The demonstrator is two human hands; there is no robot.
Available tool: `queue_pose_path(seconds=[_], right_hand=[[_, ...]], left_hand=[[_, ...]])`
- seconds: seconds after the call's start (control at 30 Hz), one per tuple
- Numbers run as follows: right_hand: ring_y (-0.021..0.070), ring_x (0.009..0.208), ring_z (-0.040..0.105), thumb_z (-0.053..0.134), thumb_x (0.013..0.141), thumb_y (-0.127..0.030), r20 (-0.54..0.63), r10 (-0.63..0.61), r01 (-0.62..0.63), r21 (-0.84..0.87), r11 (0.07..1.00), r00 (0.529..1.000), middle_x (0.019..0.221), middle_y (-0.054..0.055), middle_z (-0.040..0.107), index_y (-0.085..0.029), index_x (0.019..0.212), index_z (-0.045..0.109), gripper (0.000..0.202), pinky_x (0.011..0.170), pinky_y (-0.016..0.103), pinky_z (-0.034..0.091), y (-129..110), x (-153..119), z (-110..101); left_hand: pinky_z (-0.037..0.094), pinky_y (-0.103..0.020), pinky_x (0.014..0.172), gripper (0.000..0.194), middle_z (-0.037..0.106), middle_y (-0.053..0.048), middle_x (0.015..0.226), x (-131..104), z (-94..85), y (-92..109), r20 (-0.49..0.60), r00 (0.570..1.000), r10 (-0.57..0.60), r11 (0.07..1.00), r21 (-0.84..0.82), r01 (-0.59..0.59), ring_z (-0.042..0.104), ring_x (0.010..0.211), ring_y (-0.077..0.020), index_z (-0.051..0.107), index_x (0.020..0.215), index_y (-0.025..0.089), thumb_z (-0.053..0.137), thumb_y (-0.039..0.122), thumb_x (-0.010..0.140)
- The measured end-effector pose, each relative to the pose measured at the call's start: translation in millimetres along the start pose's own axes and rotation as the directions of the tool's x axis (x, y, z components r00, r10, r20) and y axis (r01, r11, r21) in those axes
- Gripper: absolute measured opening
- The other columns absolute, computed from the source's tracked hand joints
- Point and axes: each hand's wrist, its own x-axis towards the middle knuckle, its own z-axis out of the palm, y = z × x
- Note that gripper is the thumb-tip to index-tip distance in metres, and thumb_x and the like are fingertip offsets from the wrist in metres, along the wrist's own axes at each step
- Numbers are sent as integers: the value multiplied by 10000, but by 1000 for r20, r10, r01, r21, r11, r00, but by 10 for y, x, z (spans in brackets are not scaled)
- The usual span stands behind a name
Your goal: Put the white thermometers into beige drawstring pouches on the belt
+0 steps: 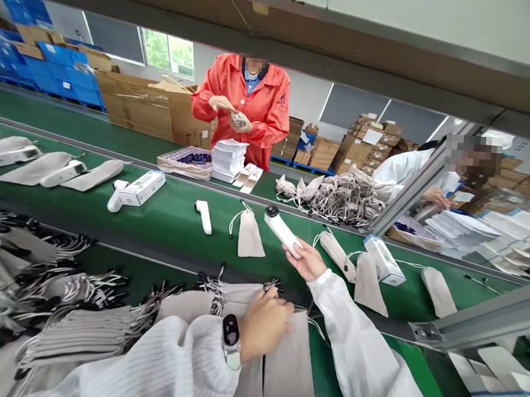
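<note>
My right hand is closed around the lower end of a white handheld thermometer, its black tip pointing away over the green conveyor belt. My left hand, a watch on its wrist, has curled fingers at the corded tops of grey drawstring pouches on the near bench; its fingertips are partly hidden. On the belt, a grey pouch lies just left of the held thermometer. Another white thermometer lies farther left. To the right are a filled-looking pouch and a white box.
Piles of grey pouches with tangled cords cover the near left. Across the belt, a co-worker in a red jacket handles a small item behind stacked white papers. Another person in white works at right, behind a slanted metal post.
</note>
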Motion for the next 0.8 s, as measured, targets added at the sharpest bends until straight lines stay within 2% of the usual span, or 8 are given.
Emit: queue_pose_path(seconds=[0.13, 0.27, 0.37, 0.43, 0.53, 0.67, 0.73, 0.8], right_hand=[[142, 840, 594, 652, 618, -289, 163, -42, -27, 397, 917, 986, 913, 15, 596, -248, 1025, 465, 450, 716, 303, 478, -459, -298, 25], [100, 556, 558, 660, 613, -253, 417, -68, -110, 387, 916, 906, 740, -29, 570, -243, 1137, 395, 587, 530, 265, 467, -700, -525, 99], [65, 471, 491, 631, 661, -227, 160, -152, 76, 400, 913, 975, 701, -69, 523, -331, 1214, 281, 663, 452, 219, 432, -765, -568, 145], [64, 483, 499, 611, 693, -253, -32, -212, 209, 372, 905, 977, 759, -64, 522, -386, 1200, 240, 643, 442, 214, 434, -802, -550, 139], [66, 486, 513, 580, 726, -313, -234, -297, 362, 319, 876, 926, 776, -58, 515, -354, 1070, 315, 437, 447, 215, 443, -854, -503, 69], [70, 499, 525, 539, 742, -423, -439, -430, 543, 169, 822, 789, 800, -58, 512, -315, 940, 302, 327, 486, 228, 459, -839, -476, -16], [92, 531, 539, 406, 784, -524, -299, -378, 430, 135, 893, 876, 793, -36, 529, -289, 940, 324, 294, 507, 251, 467, -776, -494, 4], [117, 595, 547, 262, 805, -580, 11, -228, 228, 4, 974, 974, 754, -1, 546, -229, 879, 409, 388, 538, 263, 467, -692, -529, 65]], left_hand=[[405, -333, 709, 168, 571, -34, 810, 11, -219, 37, -14, 1000, -8, 988, -154, 6, 511, 830, -210, 494, 808, 181, 365, 271, 866], [405, -286, 751, 140, 544, -39, 930, 26, -427, 63, -2, 995, 100, 928, -360, -94, 512, 859, -181, 479, 920, 172, 456, 262, 816], [398, -257, 738, 87, 528, -27, 865, 39, -508, 47, 16, 985, 169, 910, -386, -150, 505, 819, -161, 510, 854, 163, 452, 208, 809], [390, -231, 738, 150, 505, -17, 846, 43, -528, 27, 15, 976, 219, 893, -406, -194, 493, 800, -135, 536, 848, 168, 387, 186, 845], [378, -206, 734, 190, 475, -9, 843, 44, -529, 9, -5, 969, 248, 877, -423, -227, 478, 783, -115, 556, 875, 180, 367, 198, 866], [370, -202, 700, 154, 469, 0, 811, 52, -518, 14, -42, 970, 239, 860, -454, -232, 467, 735, -107, 536, 784, 171, 412, 231, 853], [364, -202, 649, 132, 457, 11, 777, 56, -518, 9, -124, 982, 145, 859, -476, -187, 448, 685, -102, 503, 749, 171, 456, 263, 832], [350, -202, 595, 145, 424, 27, 720, 57, -524, -11, -240, 971, -15, 862, -495, -109, 417, 634, -96, 464, 725, 175, 478, 286, 818]])
